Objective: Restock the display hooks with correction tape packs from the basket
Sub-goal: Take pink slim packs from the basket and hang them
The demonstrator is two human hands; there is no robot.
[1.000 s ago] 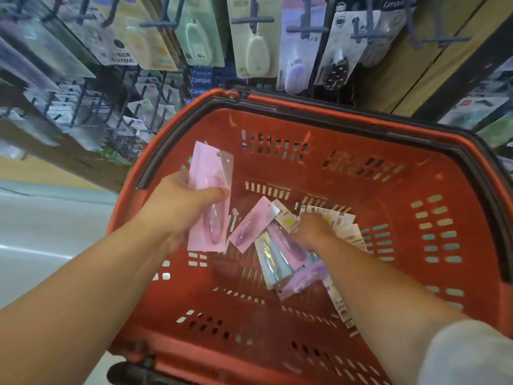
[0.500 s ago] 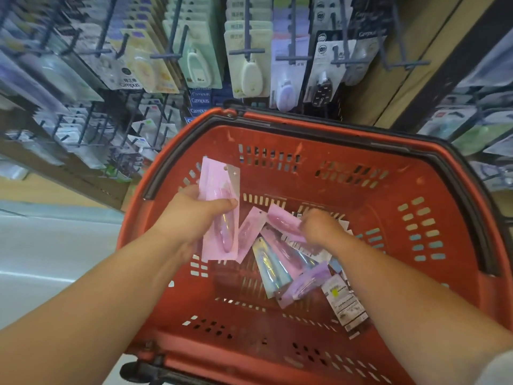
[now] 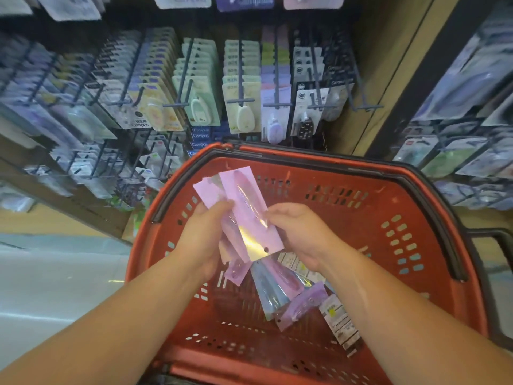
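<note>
A red plastic basket [image 3: 416,207] fills the lower middle of the view. Above it, my left hand [image 3: 204,232] grips a small stack of pink correction tape packs [image 3: 211,194] by their lower part. My right hand [image 3: 299,232] pinches the right edge of the front pink pack [image 3: 249,218], which lies across the stack with its hang hole toward me. Several more packs [image 3: 280,287], pink, lilac and iridescent, lie on the basket floor under my hands. Display hooks [image 3: 240,100] loaded with carded correction tapes stand behind the basket.
A bare hook [image 3: 366,107] sticks out at the right end of the row, next to a wooden upright [image 3: 369,79]. More racks of packs hang at the far right [image 3: 458,151] and lower left [image 3: 83,162]. Pale floor [image 3: 55,273] lies to the left. The basket's black handle [image 3: 508,245] juts right.
My right hand lifted a pink pack out of the basket and brought it up against the stack in my left hand. The view tilted upward, showing more of the hooks.
</note>
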